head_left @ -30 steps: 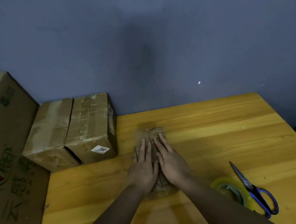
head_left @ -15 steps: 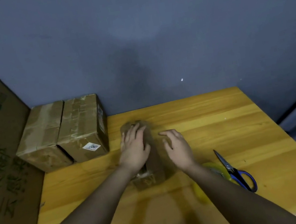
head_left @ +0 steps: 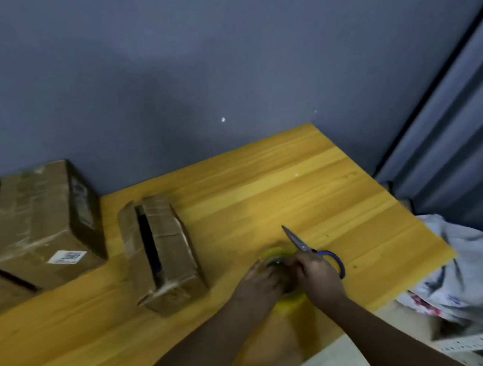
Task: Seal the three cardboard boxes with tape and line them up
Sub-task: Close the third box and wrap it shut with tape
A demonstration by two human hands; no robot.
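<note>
A yellow wooden table (head_left: 312, 178) stands against a grey-blue wall (head_left: 212, 45), and at its far left two sealed cardboard boxes (head_left: 28, 223) sit pressed side by side, with a smaller third box (head_left: 168, 251) just to their right, its top flaps parted along a dark gap. Near the table's front right both hands meet on a yellowish roll of tape (head_left: 283, 274): the left hand (head_left: 259, 284) and the right hand (head_left: 318, 275) each curl their fingers around it. Blue-handled scissors (head_left: 304, 245) lie just behind the right hand, blades closed and pointing away.
</note>
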